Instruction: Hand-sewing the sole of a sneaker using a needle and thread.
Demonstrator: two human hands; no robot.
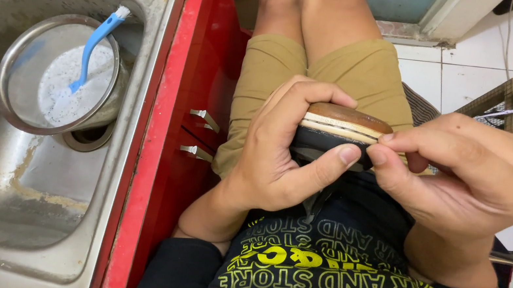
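Your left hand (274, 159) is wrapped snugly around a flat shoe (343, 124) with a brown sole face and a pale edge band, at the centre of the frame over your lap. Its fingers curl over the top left of the sole and its thumb reaches across underneath, pressing against the dark upper; that grip is closed tight on the shoe with no slack showing. Your right hand (470, 175) comes in from the right of the frame, fingers bunched and narrow, the fingertips pinching at the shoe's right end where the pale band meets the dark upper. Your two thumb tips sit almost touching just below the sole's edge.

The shoe lies roughly level, sole face up, above your tan shorts (318, 73).

To the left of the frame, a red counter edge (170, 119) runs close beside your left forearm, so that side is tight. Beyond it sits a steel sink (11, 197) holding a round metal bowl (12, 66) with a blue brush (95, 43) leaning inside. On the right, a wicker basket (496, 103) stands near your right hand. White tiled floor (478, 67) shows in the upper right.
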